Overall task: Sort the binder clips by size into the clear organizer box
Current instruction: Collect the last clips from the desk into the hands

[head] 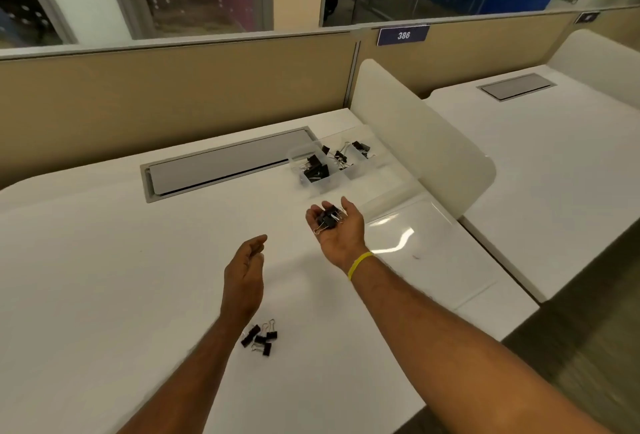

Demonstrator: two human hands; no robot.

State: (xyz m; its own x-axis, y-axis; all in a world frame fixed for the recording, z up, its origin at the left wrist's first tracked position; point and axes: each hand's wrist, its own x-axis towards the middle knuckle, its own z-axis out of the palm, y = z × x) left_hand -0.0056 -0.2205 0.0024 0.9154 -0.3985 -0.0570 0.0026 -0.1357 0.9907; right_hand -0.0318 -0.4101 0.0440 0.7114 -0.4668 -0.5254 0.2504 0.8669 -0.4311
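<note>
Lying nearest on the surface (104,260), loose binder clips (259,338) wait unsorted beside the left hand (244,270), relaxed and empty. Beyond, the right hand (337,229) carries a heap of clips (329,218) on its open palm, short of the organizer box (332,163); tipping it could spill mixed sizes together.

The left arm (194,357) and right arm (450,315) are bare to the lower edge of view; a thin yellow band (360,264) circles the right wrist.
</note>
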